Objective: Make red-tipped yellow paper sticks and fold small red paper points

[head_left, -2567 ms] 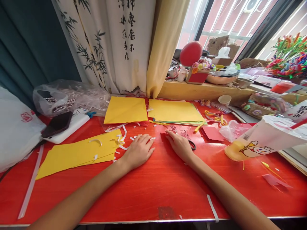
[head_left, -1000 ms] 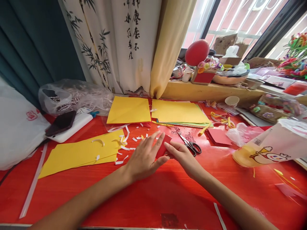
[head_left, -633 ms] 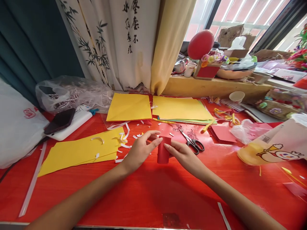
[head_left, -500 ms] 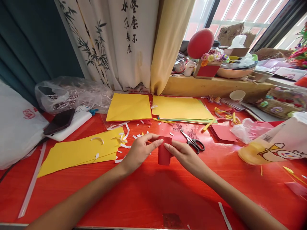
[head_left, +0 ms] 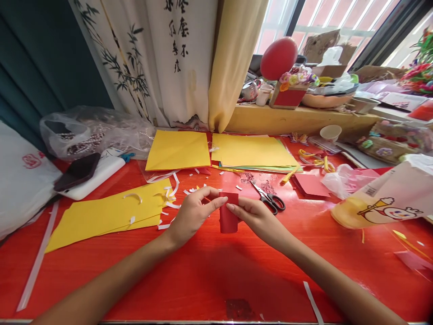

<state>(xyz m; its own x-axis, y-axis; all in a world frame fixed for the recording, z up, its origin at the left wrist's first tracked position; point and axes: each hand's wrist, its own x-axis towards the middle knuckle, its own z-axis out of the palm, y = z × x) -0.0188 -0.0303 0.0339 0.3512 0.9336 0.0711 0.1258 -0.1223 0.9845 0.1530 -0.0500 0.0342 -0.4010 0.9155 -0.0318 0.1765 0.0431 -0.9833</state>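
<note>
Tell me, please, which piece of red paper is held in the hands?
The bent red piece pinched by the left hand and the right hand; the red sheets right of the scissors lie flat on the table, untouched.

Head-worn view, close above the counter (head_left: 169, 284)
Faces forward and down, the red paper (head_left: 229, 220) near centre, window (head_left: 333, 20) beyond.

Daylight enters through the window (head_left: 333, 20) beyond the far right corner of the worktop (head_left: 162, 280). Glare lies around the scissors (head_left: 273, 203); a soft shadow spreads below the red paper (head_left: 229, 219) toward the near edge. The teal curtain (head_left: 37, 58) is dim, and the cup (head_left: 382, 194) by the right edge looks stretched.
</note>
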